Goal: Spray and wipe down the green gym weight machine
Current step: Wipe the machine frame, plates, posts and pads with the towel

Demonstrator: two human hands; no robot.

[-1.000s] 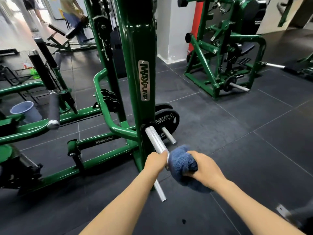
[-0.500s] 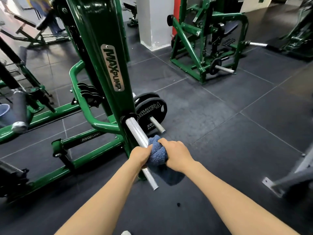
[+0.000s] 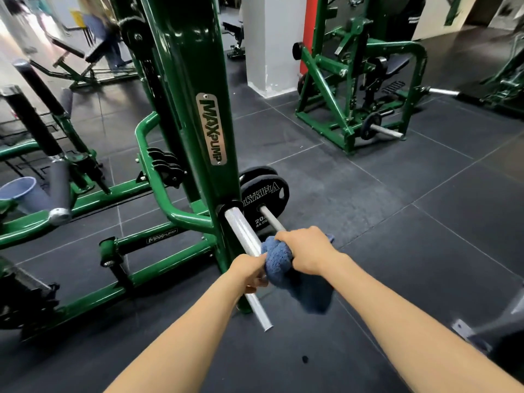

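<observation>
Now that the blue cloth [image 3: 276,260] has been slid inward along the chrome weight peg [image 3: 245,235] — at six o'clock from the green upright [image 3: 192,114] — it is gripped by the right hand [image 3: 307,255]; the peg is clasped by the left hand [image 3: 249,272], so wiping is judged underway.

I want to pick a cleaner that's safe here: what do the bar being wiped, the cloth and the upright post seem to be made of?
The bar looks like bare polished metal, probably chromed steel: silvery with bright streaks. The cloth, bunched in the right hand, looks like blue terry or microfibre: a fuzzy, looped nap. The upright post looks like steel under glossy green paint, judging by its sharp light reflections.
</observation>
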